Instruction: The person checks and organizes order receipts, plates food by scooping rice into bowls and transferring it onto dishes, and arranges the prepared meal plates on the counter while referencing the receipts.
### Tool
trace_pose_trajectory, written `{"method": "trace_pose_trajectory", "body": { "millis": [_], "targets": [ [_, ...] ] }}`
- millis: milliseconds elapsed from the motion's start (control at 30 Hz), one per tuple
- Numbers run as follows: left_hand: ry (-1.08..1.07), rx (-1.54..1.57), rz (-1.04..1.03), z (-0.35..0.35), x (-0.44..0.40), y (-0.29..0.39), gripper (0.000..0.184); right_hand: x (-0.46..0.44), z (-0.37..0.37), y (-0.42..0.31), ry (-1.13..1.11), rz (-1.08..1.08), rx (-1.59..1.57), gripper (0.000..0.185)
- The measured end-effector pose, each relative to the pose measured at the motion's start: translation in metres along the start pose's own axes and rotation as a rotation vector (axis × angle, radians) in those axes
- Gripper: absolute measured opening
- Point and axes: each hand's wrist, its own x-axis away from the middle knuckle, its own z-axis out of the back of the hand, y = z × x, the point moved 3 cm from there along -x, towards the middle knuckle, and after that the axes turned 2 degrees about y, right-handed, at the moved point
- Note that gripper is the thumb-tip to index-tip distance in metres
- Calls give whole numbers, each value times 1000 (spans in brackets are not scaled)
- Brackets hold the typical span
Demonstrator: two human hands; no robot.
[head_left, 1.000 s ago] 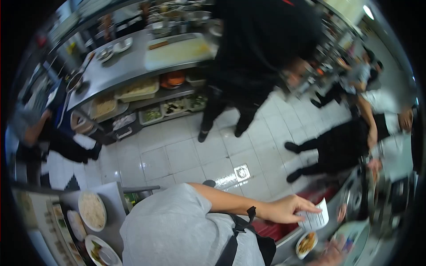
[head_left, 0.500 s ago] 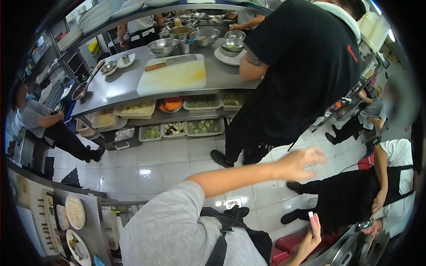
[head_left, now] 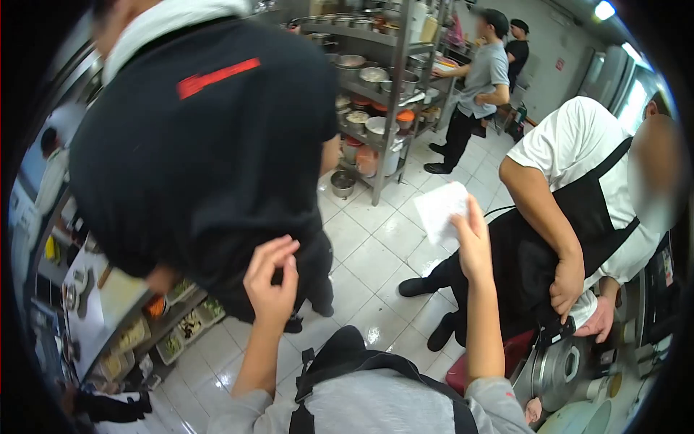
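My right hand [head_left: 473,242] is raised in front of me, with its fingers closed on a white paper slip [head_left: 439,211]. The slip stands out to the left of the fingers, over the tiled floor. Any writing on it is too faint to read. My left hand [head_left: 272,282] is held up at a lower height, its fingers loosely bent and a gap inside the thumb. I see nothing in it. Behind it is the back of a person in a black shirt [head_left: 210,159]; whether the hand touches the shirt I cannot tell.
On the right, a person in a black apron [head_left: 578,217] handles a small black device [head_left: 558,329] by a round metal lid [head_left: 557,372]. A steel shelf rack [head_left: 394,94] with bowls and tubs stands ahead. A metal pot [head_left: 343,184] sits on the floor. Food trays [head_left: 172,346] line the left counter.
My view has turned right, towards the rack. My left hand has drawn back from its reach across, and my right hand has come up with the paper slip.
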Motion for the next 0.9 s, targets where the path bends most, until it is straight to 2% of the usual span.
{"method": "trace_pose_trajectory", "body": {
  "millis": [67, 133, 167, 200, 267, 300, 333, 400, 533, 567, 633, 700, 733, 833, 900],
  "targets": [
    [-178, 105, 61, -45, -3, -6, 30, -43, -22, 1, -186, 26, 42, 42],
    [-258, 358, 260, -90, -17, -18, 50, -79, -48, -2, -584, -110, 117, 38],
    [-314, 451, 299, -112, -28, -28, 68, -93, -62, 2, -740, -90, 96, 34],
    [-332, 574, 366, -135, -38, -41, 75, -109, -75, 7, -894, -65, 74, 30],
    [-396, 741, 475, -175, -63, -65, 69, -144, -91, 21, -1074, 32, 239, 26],
    [-394, 746, 559, -194, -72, -85, 53, -165, -94, 37, -1020, 104, 292, 25],
    [-352, 705, 606, -209, -86, -95, 31, -188, -94, 51, -1028, 5, 316, 24],
    [-226, 612, 611, -244, -114, -128, 20, -240, -89, 76, -1048, -193, 369, 23],
    [-222, 647, 681, -330, -174, -165, 16, -335, -65, 118, -907, -165, 414, 20],
    [-242, 652, 697, -355, -189, -172, 16, -358, -53, 128, -812, -164, 365, 19],
    [-268, 659, 685, -402, -216, -186, 18, -404, -24, 148, -615, -166, 260, 17],
    [-341, 635, 673, -445, -241, -209, 20, -457, 19, 168, -268, -228, 308, 13],
    [-372, 622, 666, -468, -251, -222, 20, -484, 43, 180, -100, -183, 322, 12],
    [-562, 362, 617, -538, -247, -296, 24, -556, 111, 203, 264, -81, 277, 10],
    [-777, 64, 566, -577, -229, -348, 28, -601, 142, 212, 364, -49, 250, 11]
  ]
}}
